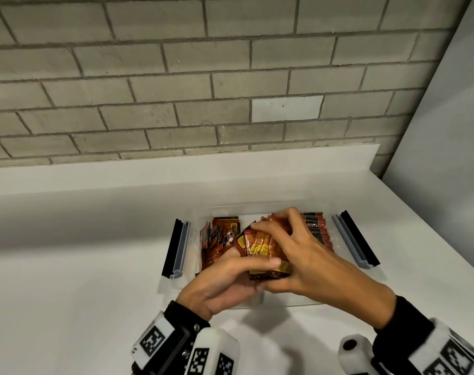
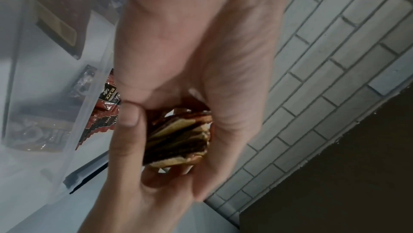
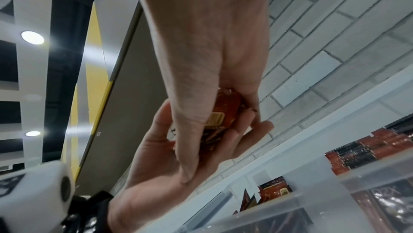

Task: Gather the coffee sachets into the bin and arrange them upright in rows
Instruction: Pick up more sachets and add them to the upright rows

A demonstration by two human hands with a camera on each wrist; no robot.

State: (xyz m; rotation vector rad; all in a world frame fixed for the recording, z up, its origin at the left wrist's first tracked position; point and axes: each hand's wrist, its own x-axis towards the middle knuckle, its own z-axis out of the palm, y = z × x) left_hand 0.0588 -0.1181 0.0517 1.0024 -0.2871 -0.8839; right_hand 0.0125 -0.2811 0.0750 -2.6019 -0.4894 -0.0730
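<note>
Left hand [image 1: 225, 282] cupped under, right hand [image 1: 298, 255] curled over, a fanned stack of red-and-gold foil coffee sachets [image 1: 262, 253] above the clear plastic bin [image 1: 284, 303] (rows already standing inside): best squared edge-flush, then lowered upright beside the right-hand row.

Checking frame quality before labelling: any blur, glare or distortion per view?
Head view: sharp, wide-angle bend in the brick wall, soft shadows of the hands on the counter. Left wrist: clear bin wall hazes the sachets behind it; dark lower right corner. Right wrist: ceiling lights flare; near bin rim blurred.
</note>
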